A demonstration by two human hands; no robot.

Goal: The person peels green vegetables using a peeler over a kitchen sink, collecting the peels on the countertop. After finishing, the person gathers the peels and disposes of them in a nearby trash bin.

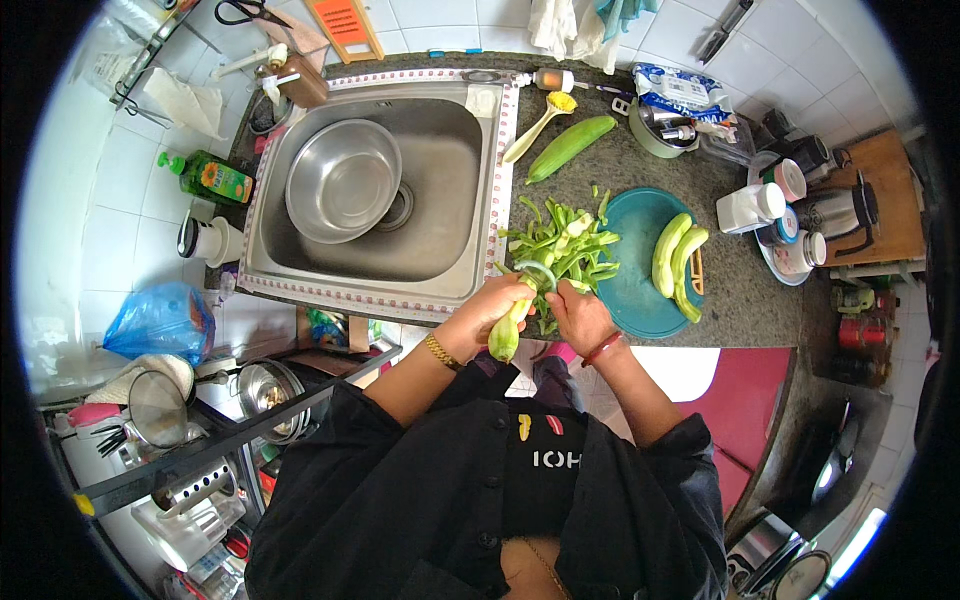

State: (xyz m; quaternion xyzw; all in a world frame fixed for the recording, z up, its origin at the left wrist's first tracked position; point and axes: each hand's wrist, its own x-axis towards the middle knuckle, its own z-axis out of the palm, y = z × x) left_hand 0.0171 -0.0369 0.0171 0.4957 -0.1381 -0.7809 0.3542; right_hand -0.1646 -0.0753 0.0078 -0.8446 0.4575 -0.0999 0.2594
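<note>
My left hand (491, 311) grips a partly peeled green gourd (504, 339), one end pointing towards me. Beside it, my right hand (581, 319) is closed on a peeler (537, 271) with a pale curved frame, which touches or nearly touches the gourd's far end; its blade cannot be made out. Just beyond both hands lies a loose pile of green peel strips (566, 240) on the stone countertop. Two peeled gourds (679, 262) rest on a round teal cutting board (634, 289) to the right. An unpeeled green gourd (570, 148) lies farther back on the counter.
A steel sink (450, 180) at the left holds a metal bowl (345, 184). A yellow-headed dish brush (541, 124) lies by the sink's right rim. White jars (750, 208) stand at the right on a tray. Below left, a dark rack rail (225, 435) runs near my left arm.
</note>
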